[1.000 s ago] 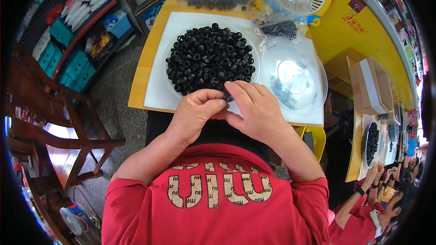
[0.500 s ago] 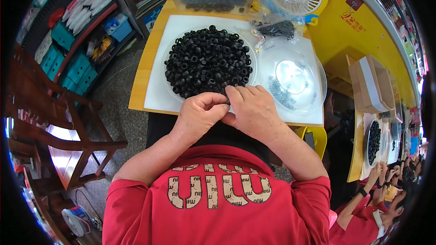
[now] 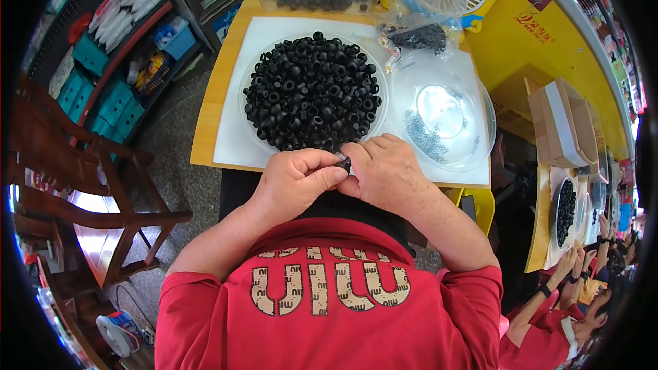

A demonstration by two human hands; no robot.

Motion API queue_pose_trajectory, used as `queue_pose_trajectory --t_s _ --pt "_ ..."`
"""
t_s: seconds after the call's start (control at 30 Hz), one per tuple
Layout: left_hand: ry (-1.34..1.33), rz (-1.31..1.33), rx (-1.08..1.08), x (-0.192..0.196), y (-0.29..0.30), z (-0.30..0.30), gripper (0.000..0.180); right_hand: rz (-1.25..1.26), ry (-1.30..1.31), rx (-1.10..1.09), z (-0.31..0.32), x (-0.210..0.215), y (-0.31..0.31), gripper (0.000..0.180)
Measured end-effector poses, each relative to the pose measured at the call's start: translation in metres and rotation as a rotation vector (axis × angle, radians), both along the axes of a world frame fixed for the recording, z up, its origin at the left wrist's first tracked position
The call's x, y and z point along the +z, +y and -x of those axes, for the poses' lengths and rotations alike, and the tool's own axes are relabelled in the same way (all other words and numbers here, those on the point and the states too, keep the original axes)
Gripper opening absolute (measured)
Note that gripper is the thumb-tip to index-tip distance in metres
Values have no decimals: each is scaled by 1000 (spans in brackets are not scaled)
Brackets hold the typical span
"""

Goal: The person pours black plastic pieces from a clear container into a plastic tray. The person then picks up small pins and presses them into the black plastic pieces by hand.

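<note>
1. Head view, hands: left hand (image 3: 295, 179) has thumb and forefinger pinched nearly together on a small black piece (image 3: 345, 163). Right hand (image 3: 389, 173) is curled in, fingers at the same piece; can't tell whether it grips or only steadies.
2. Head view, step: reads as fingertip work on one piece, both hands meeting. My judgement: the next move calls for a steady left pinch and small right-finger adjustments.
3. Head view, piece: between the two hands' fingertips, just off the desk's (image 3: 204, 138) near edge. Dark, tilted, mostly covered by fingers; a pale spot beside it could be nail or insert, too small to tell.
4. Head view, around: black parts (image 3: 312, 89), rounded and ring-like, many with holes, heaped in a clear dish (image 3: 243, 118) just beyond the left hand. Second dish (image 3: 481, 123) with small clear bits (image 3: 426, 138) lies beyond and right of the right hand.
</note>
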State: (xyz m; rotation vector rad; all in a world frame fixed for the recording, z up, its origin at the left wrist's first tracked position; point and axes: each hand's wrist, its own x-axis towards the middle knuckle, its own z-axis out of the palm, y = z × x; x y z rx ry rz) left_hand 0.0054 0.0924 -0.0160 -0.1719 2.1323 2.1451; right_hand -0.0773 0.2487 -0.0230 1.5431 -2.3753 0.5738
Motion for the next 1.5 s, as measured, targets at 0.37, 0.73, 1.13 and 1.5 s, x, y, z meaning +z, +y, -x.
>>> queue_pose_trajectory --t_s 0.37,0.73,1.13,1.5 --pt "42 267 -55 2 -11 -2 15 -124 -59 84 -6 2 -11 23" --pt "-182 -48 -2 4 -46 5 21 -140 -495 -232 6 18 30 30" --pt "500 120 341 111 -102 156 29 244 -580 -550 37 16 78 18" --pt "586 1071 -151 15 -34 93 13 96 -323 -521 70 -6 60 14"
